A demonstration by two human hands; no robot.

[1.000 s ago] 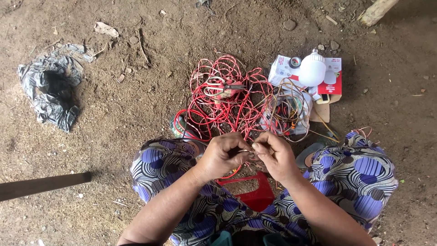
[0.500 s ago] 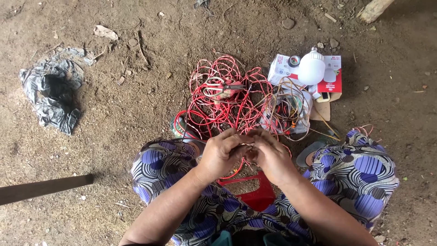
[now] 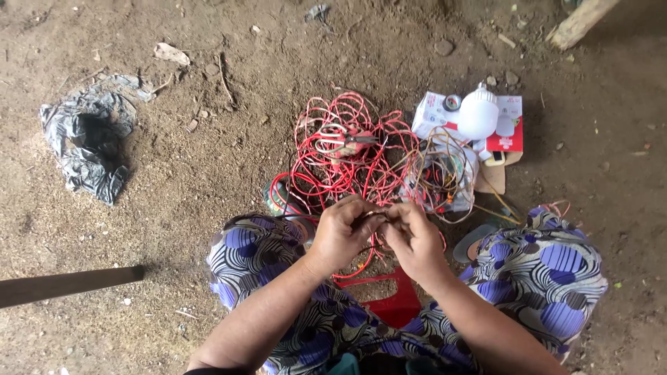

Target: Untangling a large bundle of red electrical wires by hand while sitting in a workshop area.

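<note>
My left hand (image 3: 342,232) and right hand (image 3: 415,239) meet in front of my knees, fingertips pressed together. Both are closed in a pinch on a thin red wire (image 3: 361,260), which drops from between them in a loop and runs on toward the ground. The wire end itself sits between the fingertips; I cannot make out whether it is bare or covered, since my fingers hide it.

Just beyond my hands lies the tangle of red wire (image 3: 340,163), loose coils spread on the dirt floor (image 3: 208,160). A pair of pliers (image 3: 347,141) with pale handles rests on top of the coils. To its right a smaller bundle of mixed wires (image 3: 441,173) lies in a clear wrapper; its contents are hard to tell apart. Beyond that, a white bulb (image 3: 478,114) lies on a red and white box (image 3: 504,128), with a small roll of tape (image 3: 452,103) just beside it. A red plastic stool (image 3: 392,302) shows between my legs, mostly covered by my arms and patterned dress (image 3: 542,267). A crumpled dark bag (image 3: 87,142) lies well apart on the left. A plank (image 3: 66,285) is cut off at the left edge.

Compared with half a second ago, my hands stay joined at the same spot, the right fingers slightly more spread; the things on the floor have not moved.
</note>
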